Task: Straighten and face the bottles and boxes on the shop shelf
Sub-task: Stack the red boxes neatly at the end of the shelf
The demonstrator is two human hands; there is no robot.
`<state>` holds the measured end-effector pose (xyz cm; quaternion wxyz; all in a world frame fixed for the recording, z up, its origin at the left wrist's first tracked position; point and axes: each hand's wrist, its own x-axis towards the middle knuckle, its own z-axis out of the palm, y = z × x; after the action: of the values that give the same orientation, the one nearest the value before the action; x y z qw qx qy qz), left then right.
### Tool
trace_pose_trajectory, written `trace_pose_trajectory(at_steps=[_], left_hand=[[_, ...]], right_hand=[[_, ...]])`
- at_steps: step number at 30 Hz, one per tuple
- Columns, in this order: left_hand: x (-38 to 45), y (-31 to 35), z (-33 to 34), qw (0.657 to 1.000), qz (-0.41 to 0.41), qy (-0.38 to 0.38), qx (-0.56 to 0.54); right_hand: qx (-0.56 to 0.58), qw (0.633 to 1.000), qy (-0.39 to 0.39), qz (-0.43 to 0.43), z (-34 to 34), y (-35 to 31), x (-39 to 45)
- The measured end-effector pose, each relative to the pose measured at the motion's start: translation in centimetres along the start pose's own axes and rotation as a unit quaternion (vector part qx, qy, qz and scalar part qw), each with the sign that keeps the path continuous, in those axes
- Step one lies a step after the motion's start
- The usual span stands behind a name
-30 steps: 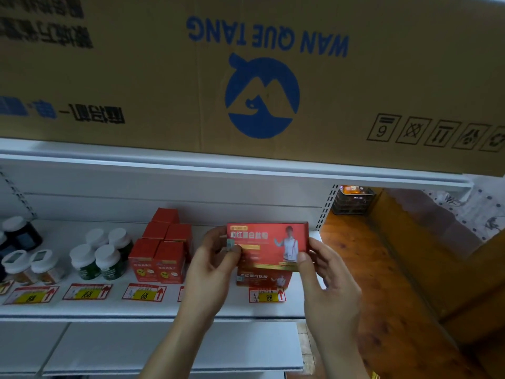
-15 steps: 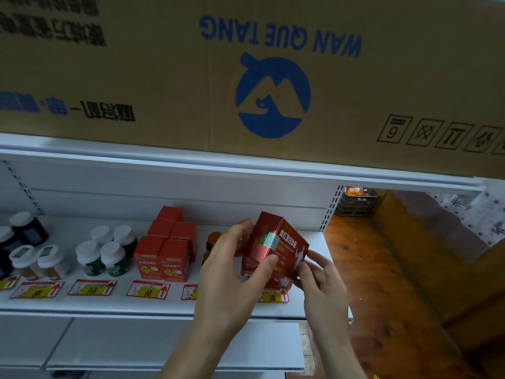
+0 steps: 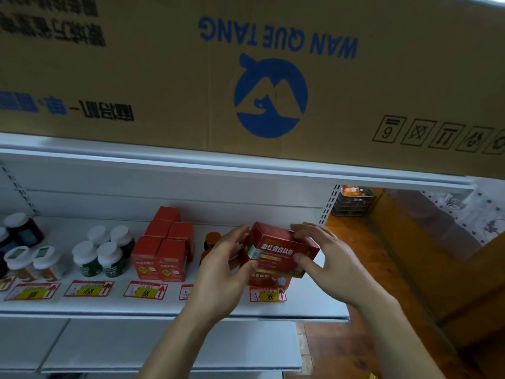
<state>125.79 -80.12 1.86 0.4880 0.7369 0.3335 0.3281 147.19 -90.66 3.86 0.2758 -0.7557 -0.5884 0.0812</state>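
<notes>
While both hands hold it, a red box (image 3: 282, 248) sits tilted above a second red box (image 3: 269, 280) near the right end of the white shelf (image 3: 314, 305). The left hand (image 3: 226, 269) grips the box's left end, thumb curled over the small sticker (image 3: 254, 253) on its front and fingers round the back. The right hand (image 3: 325, 258) holds the right end, thumb pressed on the front face and fingers laid over the top edge. Just left of the left hand stands a brown bottle (image 3: 211, 242), partly hidden. Further left is a cluster of small red boxes (image 3: 164, 250), then white-capped green bottles (image 3: 102, 255), then more bottles (image 3: 24, 258) at the far left. Price tags (image 3: 144, 290) line the shelf's near edge. A large cardboard carton (image 3: 246, 77) rests on the shelf above.
</notes>
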Motion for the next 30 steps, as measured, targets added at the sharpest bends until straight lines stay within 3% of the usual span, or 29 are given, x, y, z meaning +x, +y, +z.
trace_pose_trajectory(at_steps=[4,9,12,16,22,30], left_hand=[[1.0,-1.1,0.8,1.000,0.011,0.004,0.013],[1.5,-2.8,2.4,0.966,0.055,0.030,0.250],[1.5,-5.2,3.9,0.931,0.113,-0.022,0.348],[1.8,-7.9,5.4,0.876,0.060,-0.123,0.463],[1.5,-10.1,6.1,0.850,0.034,-0.144,0.505],[2.0,-10.0,6.1,0.867,0.046,-0.130,0.479]], right_hand=[[-0.012,1.000,-0.016,-0.014,-0.6,0.6,1.5],[-0.098,0.993,0.051,-0.051,0.7,1.9,3.8],[-0.146,0.986,0.059,-0.048,2.6,2.2,5.1],[-0.187,0.979,0.041,-0.065,5.0,2.8,6.1],[-0.193,0.978,0.027,-0.071,7.3,4.0,6.5],[-0.185,0.980,-0.010,-0.073,9.9,5.2,6.7]])
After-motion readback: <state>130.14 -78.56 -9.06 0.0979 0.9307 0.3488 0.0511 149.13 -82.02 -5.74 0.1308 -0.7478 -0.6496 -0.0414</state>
